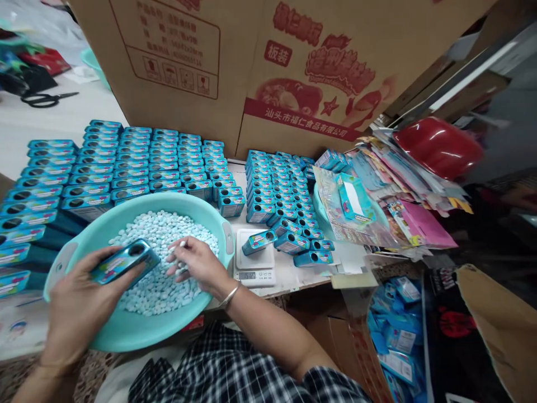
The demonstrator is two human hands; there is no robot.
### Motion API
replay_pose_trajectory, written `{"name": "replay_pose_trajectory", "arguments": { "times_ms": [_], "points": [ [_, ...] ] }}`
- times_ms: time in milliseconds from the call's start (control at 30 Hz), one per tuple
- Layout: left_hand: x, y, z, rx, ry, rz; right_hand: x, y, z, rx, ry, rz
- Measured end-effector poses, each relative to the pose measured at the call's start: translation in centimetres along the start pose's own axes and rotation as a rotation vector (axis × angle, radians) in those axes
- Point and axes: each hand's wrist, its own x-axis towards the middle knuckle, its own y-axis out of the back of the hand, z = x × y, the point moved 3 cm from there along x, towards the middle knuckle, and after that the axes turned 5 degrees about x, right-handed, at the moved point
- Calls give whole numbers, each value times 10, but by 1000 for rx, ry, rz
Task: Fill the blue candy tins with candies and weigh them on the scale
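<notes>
My left hand (86,296) is wrapped round a small blue tin (126,260) with a dark round hole in its top, tilted above the bowl. Opposite it, my right hand (197,263) has several pale blue candies between its curled fingers, close to the tin. Beneath both hands sits a wide turquoise bowl (153,330) with many pale candies (163,296) in it. To the right of the bowl is a white digital scale (255,277). One blue tin (260,242) stands on its plate.
Rows of blue tins (130,162) line the table behind the bowl, with another group (277,184) behind the scale. A large cardboard carton (235,67) stands at the back. Scissors (48,99) lie far left. Papers, a red bowl (438,146) and a container of blue boxes (398,330) are at right.
</notes>
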Motion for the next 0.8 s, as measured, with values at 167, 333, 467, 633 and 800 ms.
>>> {"name": "replay_pose_trajectory", "arguments": {
  "times_ms": [167, 333, 467, 633, 800],
  "points": [
    [7, -21, -1, 253, -89, -379, 7, -6, 12, 805, -178, 36],
    [5, -19, -2, 217, -74, -412, 0, 0, -3, 1167, -241, 44],
    [7, -21, -8, 196, -43, -399, -29, 45, -53, 1218, 8, 50],
    [8, -24, -9, 214, -28, -431, -69, 130, -97, 1122, 417, 403],
    [8, -19, 3, 214, 30, -447, -72, 171, -88, 920, 522, 714]
  ]
}}
